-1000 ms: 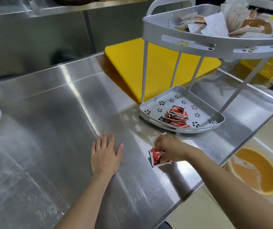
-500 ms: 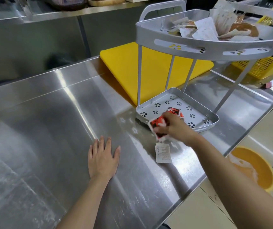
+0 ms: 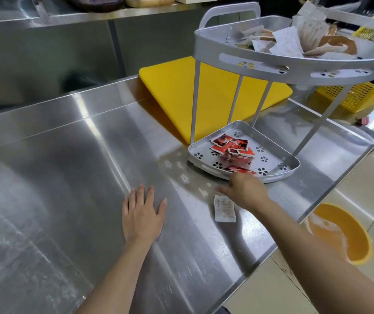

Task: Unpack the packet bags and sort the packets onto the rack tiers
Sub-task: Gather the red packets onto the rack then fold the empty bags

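Packets in red and white lie heaped on the rack's lower tier, just beyond the right hand. That hand hovers low over the desk at the tier's front rim, blurred, fingers loosely curled and pointing left; it appears to hold nothing, though the blur leaves this unsure. One white packet lies flat on the desk just under and left of the right hand, between the two hands. The left hand rests palm down on the desk, fingers spread and flat, holding nothing, well apart from the rack. Pale and brown packets fill the upper tier, high above and beyond the right hand. A yellow board lies behind the rack, and an orange bowl sits on the floor right of the right forearm.
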Available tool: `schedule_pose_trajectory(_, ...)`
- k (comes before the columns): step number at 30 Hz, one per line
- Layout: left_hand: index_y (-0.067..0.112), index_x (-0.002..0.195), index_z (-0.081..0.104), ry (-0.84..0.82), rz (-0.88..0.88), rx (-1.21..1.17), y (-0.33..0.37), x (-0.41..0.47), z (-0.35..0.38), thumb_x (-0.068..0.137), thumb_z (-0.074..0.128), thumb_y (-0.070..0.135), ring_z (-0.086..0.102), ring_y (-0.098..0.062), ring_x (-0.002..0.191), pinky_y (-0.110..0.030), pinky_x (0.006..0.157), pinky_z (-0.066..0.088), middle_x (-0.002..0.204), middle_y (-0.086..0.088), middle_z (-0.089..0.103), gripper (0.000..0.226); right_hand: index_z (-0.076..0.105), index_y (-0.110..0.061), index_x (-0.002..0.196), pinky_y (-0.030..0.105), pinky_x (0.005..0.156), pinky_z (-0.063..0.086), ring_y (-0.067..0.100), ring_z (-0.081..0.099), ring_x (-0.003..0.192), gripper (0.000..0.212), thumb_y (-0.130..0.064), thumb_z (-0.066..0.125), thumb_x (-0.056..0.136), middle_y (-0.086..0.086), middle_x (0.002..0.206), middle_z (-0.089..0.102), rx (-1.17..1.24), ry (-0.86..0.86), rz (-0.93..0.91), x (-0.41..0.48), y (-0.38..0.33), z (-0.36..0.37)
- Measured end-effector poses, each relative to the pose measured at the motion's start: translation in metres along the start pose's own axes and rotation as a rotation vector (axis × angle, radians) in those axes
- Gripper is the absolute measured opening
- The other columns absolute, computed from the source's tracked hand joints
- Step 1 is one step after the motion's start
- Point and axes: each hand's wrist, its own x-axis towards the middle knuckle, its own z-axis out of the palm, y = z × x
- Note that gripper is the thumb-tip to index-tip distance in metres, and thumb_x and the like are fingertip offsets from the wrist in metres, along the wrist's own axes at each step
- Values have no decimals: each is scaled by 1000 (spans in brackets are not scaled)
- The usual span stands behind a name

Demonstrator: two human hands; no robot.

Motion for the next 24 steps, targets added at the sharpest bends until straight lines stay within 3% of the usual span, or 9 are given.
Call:
schedule_pose_trajectory(2,19,138,42,-10,-3,-4,0,0,-1,85,16,58,28,-26,140,-41,113,20,149,-8,37,71,33,-16,59,32,63,44,27,55,73,50,-52,63,77,11,85,62,-8,-135,58,-4,-1,5)
schedule_pose_trajectory(6,21,142,33,-43,11,-12,-1,0,0,93,29,53,19,-24,143,-39,115,14,153,-5,28,59,43,-15,81,31,71,47,25,57,83,46,-51,70,70,9,92,60,66,-274,146,-11,2,23)
schedule_pose_trajectory(11,21,142,34,-43,12,-16,-1,1,-1,93,31,52,22,-25,142,-40,115,16,152,-7,30,59,55,-9,78,25,52,34,20,50,69,30,-38,66,80,9,81,59,257,-388,26,-12,1,21)
schedule_pose_trajectory(14,20,141,36,-50,4,2,2,0,-3,93,30,52,26,-27,140,-42,114,18,151,-8,33,59,53,-10,72,22,40,27,15,40,50,26,-30,63,84,5,64,52,509,-454,-88,-20,-12,-12)
schedule_pose_trajectory(19,16,130,53,-47,-15,4,3,1,-4,88,26,54,44,-32,130,-46,108,31,139,-13,50,63,57,0,78,18,33,16,11,25,34,25,-22,59,89,-3,41,41,942,-324,-260,-33,-41,-106)
schedule_pose_trajectory(21,12,118,63,-54,-5,-29,2,0,-4,85,20,58,54,-35,119,-49,100,38,127,-16,60,71,53,-6,67,15,35,14,10,22,32,25,-17,58,88,-3,40,37,1147,-177,-308,-38,-50,-144)
schedule_pose_trajectory(24,11,113,66,-47,-22,-34,2,0,-6,88,6,61,58,-36,112,-48,97,40,119,-17,65,81,48,-7,68,16,32,26,9,39,31,27,-20,57,90,-2,43,50,1414,138,-329,-42,-59,-194)
